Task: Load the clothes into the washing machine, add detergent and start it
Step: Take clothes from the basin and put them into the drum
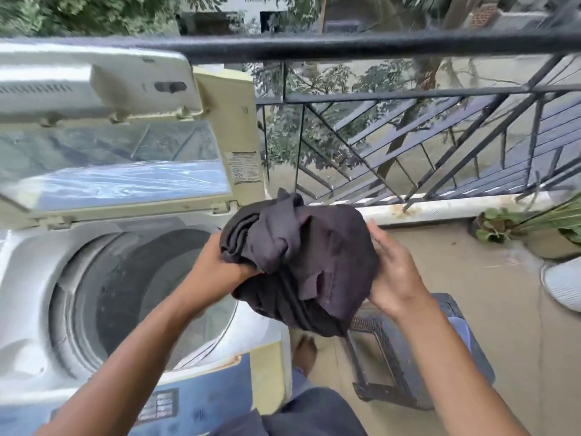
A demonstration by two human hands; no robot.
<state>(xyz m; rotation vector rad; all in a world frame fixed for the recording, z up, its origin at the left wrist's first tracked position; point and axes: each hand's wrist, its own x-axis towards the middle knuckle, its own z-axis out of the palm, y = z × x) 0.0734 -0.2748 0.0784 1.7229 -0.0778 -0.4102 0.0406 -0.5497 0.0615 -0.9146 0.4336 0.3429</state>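
Note:
A bundled dark grey garment [301, 259] hangs in the air just right of the top-loading washing machine [28, 278]. My left hand [220, 272] grips its left side, fingers buried in the folds. Against its right side my right hand [393, 275] presses with straight fingers. The machine's lid [119, 184] stands folded open at the back. Its drum [141, 297] gapes below and left of the bundle; no clothes are visible inside. The blue control panel [157, 404] lies at the machine's near edge.
A dark plastic basket [408, 360] stands on the balcony floor below the bundle. A black metal railing [377, 45] runs along the far side. Potted plants [534, 228] and a white object [562, 284] sit at the right. My bare foot [305, 350] is beside the machine.

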